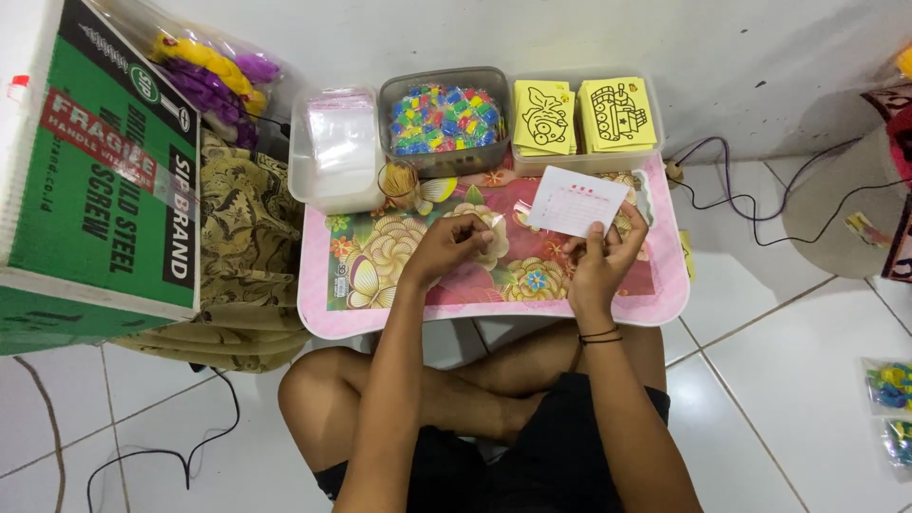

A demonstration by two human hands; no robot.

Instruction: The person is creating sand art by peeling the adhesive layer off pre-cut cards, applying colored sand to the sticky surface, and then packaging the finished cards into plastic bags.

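Green carton [95, 180], yellow picture cards [581, 116]

The green carton [95, 180] is cut off at the left edge. Small bagged pieces [891, 385] run off the right edge. What the left hand [446, 249] pinches is too small to tell; its fingers cover it.
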